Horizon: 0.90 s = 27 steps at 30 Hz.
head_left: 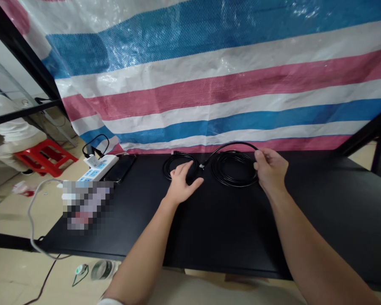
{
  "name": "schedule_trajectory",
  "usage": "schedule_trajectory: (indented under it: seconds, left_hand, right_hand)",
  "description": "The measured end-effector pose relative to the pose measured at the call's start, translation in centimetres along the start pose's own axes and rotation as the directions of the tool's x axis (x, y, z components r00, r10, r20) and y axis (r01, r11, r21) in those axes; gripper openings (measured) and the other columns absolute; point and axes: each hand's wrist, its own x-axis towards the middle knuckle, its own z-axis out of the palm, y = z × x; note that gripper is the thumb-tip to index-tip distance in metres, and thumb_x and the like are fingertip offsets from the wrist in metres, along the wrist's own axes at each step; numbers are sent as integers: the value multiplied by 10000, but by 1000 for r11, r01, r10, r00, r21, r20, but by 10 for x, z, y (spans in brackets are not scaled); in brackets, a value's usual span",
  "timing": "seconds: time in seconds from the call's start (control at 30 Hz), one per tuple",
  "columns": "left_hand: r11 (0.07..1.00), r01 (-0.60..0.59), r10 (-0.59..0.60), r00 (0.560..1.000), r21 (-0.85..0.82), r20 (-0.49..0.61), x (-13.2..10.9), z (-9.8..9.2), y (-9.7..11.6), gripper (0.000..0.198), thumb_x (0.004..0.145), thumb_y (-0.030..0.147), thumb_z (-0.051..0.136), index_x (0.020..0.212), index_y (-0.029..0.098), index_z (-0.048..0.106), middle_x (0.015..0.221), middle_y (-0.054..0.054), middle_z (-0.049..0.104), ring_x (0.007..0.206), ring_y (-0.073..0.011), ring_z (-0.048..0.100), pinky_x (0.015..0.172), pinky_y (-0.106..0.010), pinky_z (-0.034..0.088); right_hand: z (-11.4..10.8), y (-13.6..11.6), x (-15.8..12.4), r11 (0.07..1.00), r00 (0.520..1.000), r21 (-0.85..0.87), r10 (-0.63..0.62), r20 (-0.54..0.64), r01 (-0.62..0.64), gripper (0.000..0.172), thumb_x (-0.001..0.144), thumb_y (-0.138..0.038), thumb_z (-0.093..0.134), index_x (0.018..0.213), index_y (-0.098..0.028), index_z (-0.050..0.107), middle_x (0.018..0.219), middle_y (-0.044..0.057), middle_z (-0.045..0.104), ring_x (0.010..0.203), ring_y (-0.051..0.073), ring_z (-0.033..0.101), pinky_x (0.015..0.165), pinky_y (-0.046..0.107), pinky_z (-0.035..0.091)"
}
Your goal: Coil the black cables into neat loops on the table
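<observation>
Two coils of black cable lie side by side toward the back of the dark table. The left coil [166, 164] is partly covered by my left hand [180, 182], whose fingers are spread, with nothing gripped. My right hand [271, 169] is closed in a pinch on a black cable [233, 144], an arched length raised above the right coil [234, 182]. That length ends in a plug with a pale metal tip [202, 166], between the two coils. Another plug [174, 152] shows at the back of the left coil.
At the table's left stand a white power strip [98, 171] with chargers and a dark phone [122, 167]. A striped tarp [209, 93] hangs behind. On the floor left are a red stool [46, 156] and a seated person [11, 131].
</observation>
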Motion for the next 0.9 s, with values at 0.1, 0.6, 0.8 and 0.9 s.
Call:
schedule_trajectory:
  seconds: [0.1, 0.6, 0.8, 0.9]
  left_hand:
    - [989, -16, 20, 1000, -146, 22, 0, 10, 7, 570, 783, 386, 617, 1302, 186, 490, 1262, -140, 599, 1197, -265, 527, 1005, -431, 381]
    - [384, 167, -539, 839, -908, -74, 15, -3, 1, 415, 815, 374, 624, 522, 184, 400, 441, 67, 372, 387, -47, 324, 405, -173, 264]
    - [18, 187, -665, 736, -982, 128, 20, -17, 3, 422, 881, 450, 509, 572, 195, 378, 415, 94, 283, 319, -43, 237, 349, -167, 210]
    - [-61, 199, -666, 721, -978, 188, 20, -23, 2, 425, 900, 443, 468, 572, 202, 349, 422, 102, 239, 313, -44, 210, 347, -173, 199]
  right_hand:
    - [6, -13, -9, 982, 998, 185, 25, 59, -35, 419, 619, -586, 650, 734, -184, 625, 449, -70, 435, 381, 86, 378, 375, 227, 297]
    - [-27, 6, 22, 899, 970, -380, 154, -186, -216, 85, 680, -215, 563, 665, -211, 647, 647, 22, 637, 733, 216, 633, 741, 361, 502]
    - [-25, 11, 18, 737, 944, -640, 325, 55, -216, 100, 653, -183, 561, 668, -225, 651, 732, 61, 692, 879, 288, 659, 854, 428, 479]
    - [-22, 14, 16, 728, 952, -660, 299, 63, -185, 62, 655, -194, 563, 652, -229, 614, 718, 70, 680, 865, 291, 655, 866, 442, 469]
